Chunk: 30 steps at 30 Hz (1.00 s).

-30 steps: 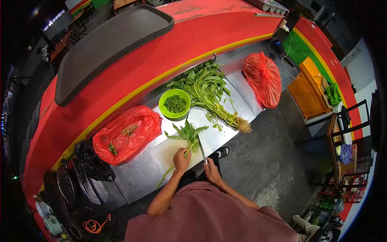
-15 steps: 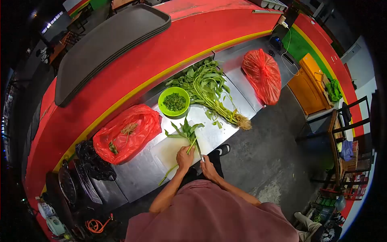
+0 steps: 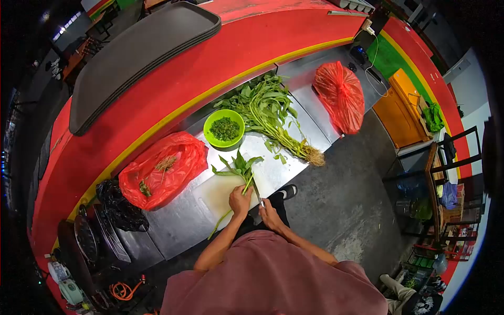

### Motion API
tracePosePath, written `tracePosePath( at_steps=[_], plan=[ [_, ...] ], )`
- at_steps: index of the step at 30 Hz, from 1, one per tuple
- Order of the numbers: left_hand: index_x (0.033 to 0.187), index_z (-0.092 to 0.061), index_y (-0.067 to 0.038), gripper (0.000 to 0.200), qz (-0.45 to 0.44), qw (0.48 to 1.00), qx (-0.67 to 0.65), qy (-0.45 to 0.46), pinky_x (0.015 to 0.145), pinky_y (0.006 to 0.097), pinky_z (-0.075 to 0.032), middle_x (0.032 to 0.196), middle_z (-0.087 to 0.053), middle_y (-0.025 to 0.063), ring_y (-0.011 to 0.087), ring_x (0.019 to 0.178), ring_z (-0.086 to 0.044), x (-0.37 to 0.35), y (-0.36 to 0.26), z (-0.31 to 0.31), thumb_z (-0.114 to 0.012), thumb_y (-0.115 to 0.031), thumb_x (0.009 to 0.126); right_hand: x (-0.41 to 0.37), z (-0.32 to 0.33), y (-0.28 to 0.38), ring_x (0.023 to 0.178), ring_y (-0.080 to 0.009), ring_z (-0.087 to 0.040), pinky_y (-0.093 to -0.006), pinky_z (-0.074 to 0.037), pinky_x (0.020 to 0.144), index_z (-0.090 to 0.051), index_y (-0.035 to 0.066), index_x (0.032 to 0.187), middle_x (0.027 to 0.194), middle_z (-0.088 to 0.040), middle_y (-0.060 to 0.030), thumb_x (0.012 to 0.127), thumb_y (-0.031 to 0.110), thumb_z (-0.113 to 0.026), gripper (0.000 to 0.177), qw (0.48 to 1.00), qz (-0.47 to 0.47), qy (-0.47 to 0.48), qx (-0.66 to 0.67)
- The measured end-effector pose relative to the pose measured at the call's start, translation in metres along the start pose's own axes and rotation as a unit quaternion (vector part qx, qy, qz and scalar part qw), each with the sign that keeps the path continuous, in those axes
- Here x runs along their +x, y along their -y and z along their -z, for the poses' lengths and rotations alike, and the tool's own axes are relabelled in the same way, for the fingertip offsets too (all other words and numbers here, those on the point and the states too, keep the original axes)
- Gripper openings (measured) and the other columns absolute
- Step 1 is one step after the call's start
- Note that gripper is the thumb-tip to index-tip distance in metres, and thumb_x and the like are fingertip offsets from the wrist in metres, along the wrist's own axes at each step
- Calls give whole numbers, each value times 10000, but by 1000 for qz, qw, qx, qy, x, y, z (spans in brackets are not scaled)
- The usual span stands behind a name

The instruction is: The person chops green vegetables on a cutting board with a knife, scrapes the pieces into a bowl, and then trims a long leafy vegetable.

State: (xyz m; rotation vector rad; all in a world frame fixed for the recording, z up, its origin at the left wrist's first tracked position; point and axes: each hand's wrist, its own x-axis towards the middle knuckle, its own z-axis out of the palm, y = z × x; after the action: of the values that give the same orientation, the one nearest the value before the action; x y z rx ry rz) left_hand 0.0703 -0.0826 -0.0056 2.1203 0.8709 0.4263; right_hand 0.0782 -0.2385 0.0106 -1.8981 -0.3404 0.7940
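Observation:
My left hand [image 3: 240, 200] is closed round a stem of leafy greens [image 3: 242, 166], its leaves fanning out beyond my fingers and the stalk trailing back below. A knife [image 3: 256, 188] is gripped in my right hand [image 3: 270, 214], its blade right beside the stem. Both hands are over the near side of a pale cutting board [image 3: 214, 193]. Just past the leaves stands a lime-green bowl [image 3: 208, 137] of finely chopped greens [image 3: 224, 129]. A large bunch of leafy stalks [image 3: 273, 123] with roots lies on the steel counter to the right.
An open red plastic bag [image 3: 181, 176] with root scraps lies left of the board, beside a black bag [image 3: 119, 206]. A tied red bag [image 3: 341, 97] sits at the counter's right end. Dark trays [image 3: 147, 58] are stacked on the red ledge. Another person's leg [image 3: 397, 290] shows at lower right.
The whole view has shifted very slightly. Both hands keep nearly the same pose, with the stem and the knife still in them.

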Motion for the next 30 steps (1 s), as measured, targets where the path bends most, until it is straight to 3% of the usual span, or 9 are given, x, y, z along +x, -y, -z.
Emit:
tracePosePath(
  at_steps=[5, 8, 13, 20, 24, 30],
  plan=[
    [945, -760, -44, 263, 5, 1000, 16, 18, 733, 456, -518, 895, -711, 174, 374, 813, -679, 2, -7, -1, -764, -263, 801, 1, 5, 3, 778, -244, -652, -381, -512, 701, -407, 11, 1353, 829, -635, -136, 1052, 209, -449, 363, 999, -30, 16, 7],
    [963, -760, -50, 265, 11, 999, 32, 23, 748, 459, -530, 905, -716, 172, 375, 837, -686, 3, -6, -6, -748, -261, 803, 1, 8, 3, 732, -250, -651, -388, -514, 642, -394, -6, 1336, 826, -632, -150, 1047, 195, -443, 356, 1000, -2, 15, -8],
    [969, -755, -46, 257, -3, 999, 27, 22, 742, 455, -537, 943, -717, 166, 368, 855, -689, 2, -11, -6, -725, -250, 815, 5, 12, 3, 746, -200, -625, -351, -498, 665, -456, 21, 1359, 833, -640, -102, 1038, 264, -479, 403, 1000, -18, -16, 9],
    [953, -731, -49, 225, -33, 998, 40, 22, 737, 463, -523, 892, -685, 148, 368, 832, -668, 3, -6, -8, -697, -244, 846, 12, 20, -2, 691, -177, -596, -331, -478, 614, -470, 19, 1347, 826, -637, -85, 1029, 256, -482, 397, 997, -4, -79, 24],
    [991, -725, -58, 200, -39, 997, 52, 40, 741, 471, -521, 941, -673, 141, 373, 843, -664, 1, -14, -2, -678, -206, 865, 11, 27, -2, 775, -162, -613, -324, -494, 704, -477, 9, 1353, 847, -639, -74, 1031, 266, -466, 412, 994, -71, -56, 61],
    [997, -706, -51, 185, -65, 992, 79, 75, 726, 492, -520, 956, -647, 143, 398, 826, -660, -1, -19, 2, -627, -179, 889, 10, 22, -14, 767, -177, -614, -337, -507, 715, -482, -1, 1334, 848, -637, -78, 1036, 282, -464, 411, 994, -41, -71, 74]
  ],
)
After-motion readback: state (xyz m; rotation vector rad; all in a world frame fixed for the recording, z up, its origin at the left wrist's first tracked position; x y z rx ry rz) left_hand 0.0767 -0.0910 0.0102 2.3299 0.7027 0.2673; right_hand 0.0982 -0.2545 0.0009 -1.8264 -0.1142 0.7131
